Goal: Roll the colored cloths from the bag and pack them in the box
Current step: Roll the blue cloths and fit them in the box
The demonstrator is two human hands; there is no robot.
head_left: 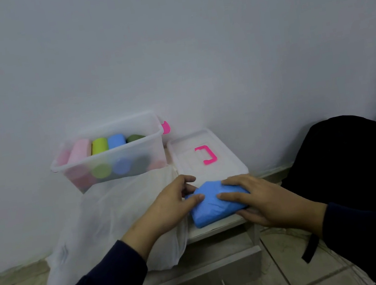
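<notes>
A blue cloth (212, 205), partly rolled into a thick bundle, lies on the front of a small white cabinet top (216, 229). My left hand (167, 208) grips its left end with the thumb laid over the cloth. My right hand (255, 199) lies over its right end, fingers across the top and thumb under the front edge. Behind on the left stands the clear plastic box (154, 132) holding several rolled cloths: pink, yellow-green, blue, dark green. A white plastic bag (100, 218) lies slack in front of the box, draped over the cabinet's left side.
The box's lid (228, 158), with a pink handle, lies flat behind the blue cloth. A black bag (345, 160) sits on the floor at the right. A cabinet drawer (202, 277) with a metal handle stands slightly pulled out below. The wall is close behind.
</notes>
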